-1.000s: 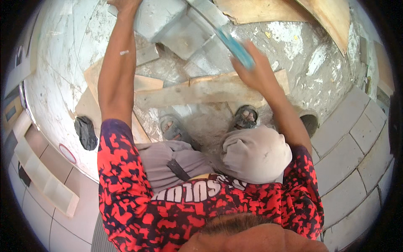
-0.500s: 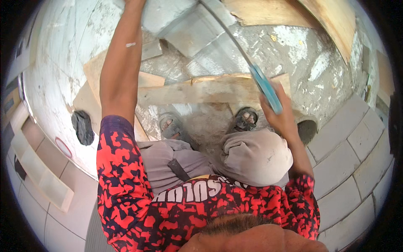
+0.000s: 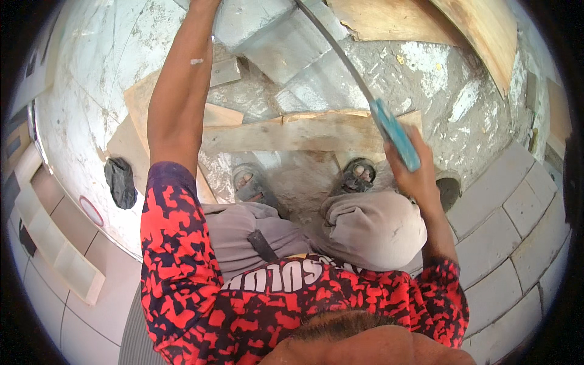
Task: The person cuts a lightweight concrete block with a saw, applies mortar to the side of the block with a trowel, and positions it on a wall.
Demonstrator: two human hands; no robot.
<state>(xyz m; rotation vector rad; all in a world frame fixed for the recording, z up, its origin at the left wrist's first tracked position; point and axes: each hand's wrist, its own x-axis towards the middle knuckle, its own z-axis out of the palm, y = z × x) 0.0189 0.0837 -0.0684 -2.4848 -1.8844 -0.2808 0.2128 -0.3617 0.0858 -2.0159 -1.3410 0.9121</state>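
Observation:
My right hand [image 3: 415, 167] is closed around the teal handle [image 3: 395, 135] of a long, narrow metal-bladed tool. Its thin grey blade [image 3: 340, 52] runs up and to the left and leaves the picture at the top edge, so its far end is hidden. I cannot make out the exact kind of tool. My left forearm [image 3: 177, 100] stretches away to the top edge; the hand itself lies outside the picture. A rough wooden board [image 3: 292, 132] lies across the floor in front of my sandalled feet, with the handle just above its right end.
Wooden sheets [image 3: 401, 23] lie at the far right, and grey slabs [image 3: 292, 52] at the far middle. A crumpled black bag [image 3: 121, 184] is on the left. Grey blocks or tiles [image 3: 486, 243] spread on the right, beside a round dark opening [image 3: 448, 190]. A pale wooden frame piece [image 3: 64, 252] stands at left.
My right hand and the tool have moved slightly right and back toward me. The left forearm has shifted a little to the right.

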